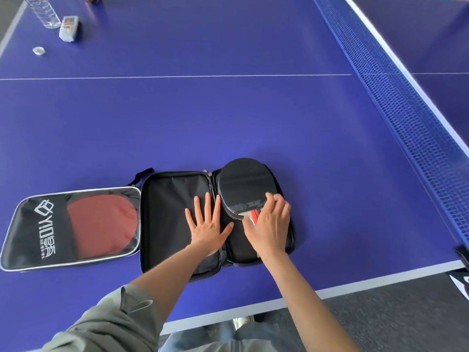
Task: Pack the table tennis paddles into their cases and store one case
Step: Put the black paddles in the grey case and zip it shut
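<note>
— left hand is flat with fingers spread wide on the open black case. why?

— i press it down so the case won't slide.

— and the right hand?

— it holds the black paddle by the handle, laying it in the half under it. the red paddle sits in the clear case, left of both hands.

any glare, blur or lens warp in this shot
Head view: wide-angle warp bows the net and table edge; a soft glare patch brightens the table just beyond the black paddle; the water bottle at top left is smeared; both hands stay sharp.
</note>
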A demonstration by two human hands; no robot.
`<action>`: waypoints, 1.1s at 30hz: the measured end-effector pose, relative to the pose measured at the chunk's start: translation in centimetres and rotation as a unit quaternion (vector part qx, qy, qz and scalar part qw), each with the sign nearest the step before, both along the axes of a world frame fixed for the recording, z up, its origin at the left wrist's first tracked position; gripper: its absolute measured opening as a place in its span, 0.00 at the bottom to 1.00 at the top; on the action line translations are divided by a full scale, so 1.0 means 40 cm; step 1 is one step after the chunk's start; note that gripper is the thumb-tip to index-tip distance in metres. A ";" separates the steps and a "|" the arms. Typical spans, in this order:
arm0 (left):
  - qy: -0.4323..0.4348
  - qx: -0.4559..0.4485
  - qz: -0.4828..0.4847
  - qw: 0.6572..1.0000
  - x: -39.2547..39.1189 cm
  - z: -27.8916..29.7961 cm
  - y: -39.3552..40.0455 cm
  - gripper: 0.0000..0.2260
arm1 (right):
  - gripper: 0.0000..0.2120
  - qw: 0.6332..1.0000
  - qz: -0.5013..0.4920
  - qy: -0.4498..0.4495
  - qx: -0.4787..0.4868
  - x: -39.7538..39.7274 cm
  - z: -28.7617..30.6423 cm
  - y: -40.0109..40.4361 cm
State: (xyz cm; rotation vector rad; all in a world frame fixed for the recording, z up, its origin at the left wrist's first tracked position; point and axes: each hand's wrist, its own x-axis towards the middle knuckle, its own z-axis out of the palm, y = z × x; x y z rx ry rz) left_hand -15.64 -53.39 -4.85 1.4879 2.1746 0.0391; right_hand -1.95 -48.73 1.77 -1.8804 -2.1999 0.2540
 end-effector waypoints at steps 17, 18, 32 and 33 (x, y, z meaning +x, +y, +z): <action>-0.031 0.089 0.018 0.995 -0.070 0.062 -0.021 0.30 | 0.31 0.985 0.138 -0.085 -0.063 -0.045 -0.102 0.114; -0.013 0.120 0.045 0.992 -0.101 0.078 -0.030 0.29 | 0.31 0.985 0.140 -0.084 -0.062 -0.044 -0.104 0.115; -0.109 0.110 0.326 0.933 -0.272 0.167 -0.078 0.32 | 0.31 0.985 0.144 -0.082 -0.048 -0.046 -0.106 0.112; -0.113 0.108 0.316 0.936 -0.266 0.165 -0.078 0.33 | 0.31 0.985 0.144 -0.082 -0.049 -0.047 -0.105 0.111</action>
